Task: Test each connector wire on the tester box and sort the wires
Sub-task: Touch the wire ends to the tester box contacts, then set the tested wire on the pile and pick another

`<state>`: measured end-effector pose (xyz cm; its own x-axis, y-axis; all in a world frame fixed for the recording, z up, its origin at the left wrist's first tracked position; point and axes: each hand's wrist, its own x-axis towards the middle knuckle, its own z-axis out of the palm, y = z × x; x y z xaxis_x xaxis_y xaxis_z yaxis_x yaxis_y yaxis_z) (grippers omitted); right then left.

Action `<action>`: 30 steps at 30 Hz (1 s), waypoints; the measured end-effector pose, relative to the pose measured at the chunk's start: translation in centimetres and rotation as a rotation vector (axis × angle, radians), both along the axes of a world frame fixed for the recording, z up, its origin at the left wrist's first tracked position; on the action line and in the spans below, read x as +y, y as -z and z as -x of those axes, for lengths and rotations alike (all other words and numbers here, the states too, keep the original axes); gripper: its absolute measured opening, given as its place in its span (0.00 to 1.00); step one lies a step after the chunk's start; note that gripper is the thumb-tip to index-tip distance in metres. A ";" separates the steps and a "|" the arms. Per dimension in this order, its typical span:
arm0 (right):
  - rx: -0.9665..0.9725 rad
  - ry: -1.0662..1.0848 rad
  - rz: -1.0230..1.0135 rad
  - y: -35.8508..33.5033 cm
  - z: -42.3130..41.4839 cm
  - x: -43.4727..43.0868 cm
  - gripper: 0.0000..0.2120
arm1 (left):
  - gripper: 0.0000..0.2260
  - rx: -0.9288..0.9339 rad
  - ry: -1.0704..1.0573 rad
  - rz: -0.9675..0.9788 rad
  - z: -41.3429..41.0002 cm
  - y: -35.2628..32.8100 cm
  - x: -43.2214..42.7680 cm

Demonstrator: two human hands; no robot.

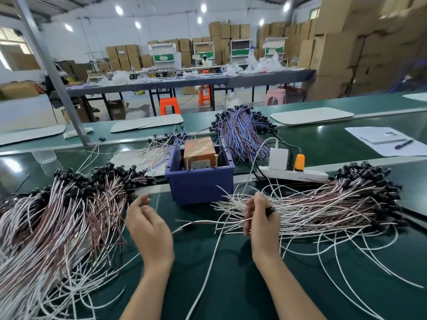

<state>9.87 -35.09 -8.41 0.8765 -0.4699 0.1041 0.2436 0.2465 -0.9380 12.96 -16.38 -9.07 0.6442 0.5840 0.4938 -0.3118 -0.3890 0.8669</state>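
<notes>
An orange tester box point(199, 153) sits inside a blue bin point(201, 181) at the middle of the green table. My right hand point(261, 222) grips a white and brown connector wire point(208, 224) that trails left from its fingers, at the left end of the right wire pile point(323, 204). My left hand point(147, 225) hovers over the table with loosely curled fingers and holds nothing, beside the large left wire pile point(57, 215). Both piles have black connectors at their far ends.
A pile of blue and red wires point(242, 132) lies behind the bin. A white power strip point(293, 174) with a white adapter and an orange plug lies right of the bin. Paper, a pen point(403, 144) and white trays lie farther back. A metal post point(57, 79) stands at left.
</notes>
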 end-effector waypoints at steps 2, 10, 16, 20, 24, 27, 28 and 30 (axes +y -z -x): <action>0.004 0.018 -0.032 -0.2 -0.1 -0.3 0.21 | 0.11 -0.019 -0.030 0.009 0.1 -0.4 0.7; -0.014 -0.069 0.008 -0.3 0.2 0.3 0.18 | 0.14 -0.310 0.288 -0.971 2.0 -0.1 -3.8; 0.042 -0.118 -0.200 -1.1 -0.2 -0.5 0.18 | 0.12 -0.190 0.418 -1.069 1.7 0.6 -4.7; 0.038 -0.135 -0.487 -1.2 -0.5 -1.7 0.18 | 0.14 -0.128 0.451 -0.965 1.7 0.8 -4.3; -0.073 -0.123 -0.844 -1.2 -0.7 -3.6 0.18 | 0.15 -0.076 0.428 -0.958 1.6 0.7 -4.4; -0.130 -0.190 -0.943 -1.0 -0.7 -3.8 0.16 | 0.13 -0.060 0.382 -0.978 1.9 0.7 -4.3; -0.139 -0.230 -0.941 -1.0 -0.6 -3.8 0.16 | 0.12 -0.039 0.370 -0.953 1.9 0.7 -4.4; -0.137 -0.328 -0.860 -1.0 -0.5 -3.5 0.22 | 0.10 0.031 0.355 -0.821 2.0 0.6 -4.3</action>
<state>10.36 -38.63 -7.42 0.9850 -0.1647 -0.0524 0.1342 0.9198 -0.3687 10.94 -20.64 -9.65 0.7400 -0.1817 0.6476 -0.5125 -0.7759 0.3679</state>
